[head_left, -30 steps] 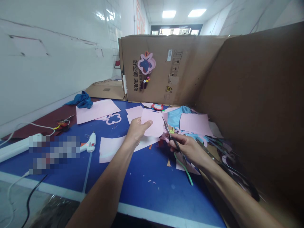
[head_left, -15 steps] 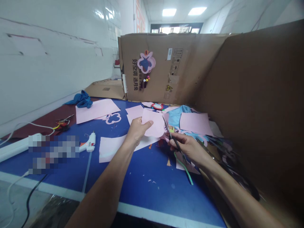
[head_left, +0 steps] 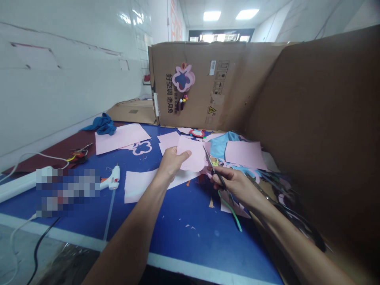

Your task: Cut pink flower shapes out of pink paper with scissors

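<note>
Between the thumb and fingers of my left hand is a sheet of pink paper with a curved lower edge, held above the table. My right hand grips black-handled scissors. Their blades point up and away, along the paper's right edge; I cannot tell whether they bite into it. Below the right hand lie a green fuzzy strip and a pink paper scrap. A white paper sheet rests on the table left of the paper.
On the blue table, a white glue gun stands left. Pink sheets, a flower-shaped paper outline and blue cloth lie farther back. Cardboard walls the back and right. A pink sheet and clutter fill the right.
The view has shifted very slightly. Both hands, the scissors and the pink paper look almost the same as before.
</note>
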The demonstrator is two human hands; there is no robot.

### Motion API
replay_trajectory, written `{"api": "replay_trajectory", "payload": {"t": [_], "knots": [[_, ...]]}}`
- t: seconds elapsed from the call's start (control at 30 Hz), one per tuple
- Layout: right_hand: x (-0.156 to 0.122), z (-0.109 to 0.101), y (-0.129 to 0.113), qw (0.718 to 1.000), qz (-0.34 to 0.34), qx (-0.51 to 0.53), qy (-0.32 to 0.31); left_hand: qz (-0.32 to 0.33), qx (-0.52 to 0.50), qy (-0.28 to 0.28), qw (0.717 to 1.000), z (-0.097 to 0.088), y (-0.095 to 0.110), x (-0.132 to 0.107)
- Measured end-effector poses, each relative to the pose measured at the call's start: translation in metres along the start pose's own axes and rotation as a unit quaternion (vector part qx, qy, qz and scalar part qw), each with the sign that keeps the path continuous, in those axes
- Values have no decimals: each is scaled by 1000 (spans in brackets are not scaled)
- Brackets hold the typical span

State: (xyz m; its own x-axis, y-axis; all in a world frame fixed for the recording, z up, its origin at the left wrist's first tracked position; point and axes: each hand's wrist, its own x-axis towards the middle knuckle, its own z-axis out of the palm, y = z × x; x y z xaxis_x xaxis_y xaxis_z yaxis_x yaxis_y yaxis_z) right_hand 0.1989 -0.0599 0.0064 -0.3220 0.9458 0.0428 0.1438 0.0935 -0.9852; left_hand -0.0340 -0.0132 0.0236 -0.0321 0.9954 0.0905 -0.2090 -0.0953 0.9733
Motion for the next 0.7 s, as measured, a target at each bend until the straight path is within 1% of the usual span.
{"api": "replay_trajectory", "payload": {"t": [0.3,0.53,0.7], "knots": [[-1,-1,0,1000,-1,-11,-19,-2,1,5,1000,-4,-1,3],[2,0,9,999,6,37,-5,6,3,-2,1000,-3,-2,3],[2,4,6,998,10,64,16,8,16,-5,1000,-1,-3,2]]}}
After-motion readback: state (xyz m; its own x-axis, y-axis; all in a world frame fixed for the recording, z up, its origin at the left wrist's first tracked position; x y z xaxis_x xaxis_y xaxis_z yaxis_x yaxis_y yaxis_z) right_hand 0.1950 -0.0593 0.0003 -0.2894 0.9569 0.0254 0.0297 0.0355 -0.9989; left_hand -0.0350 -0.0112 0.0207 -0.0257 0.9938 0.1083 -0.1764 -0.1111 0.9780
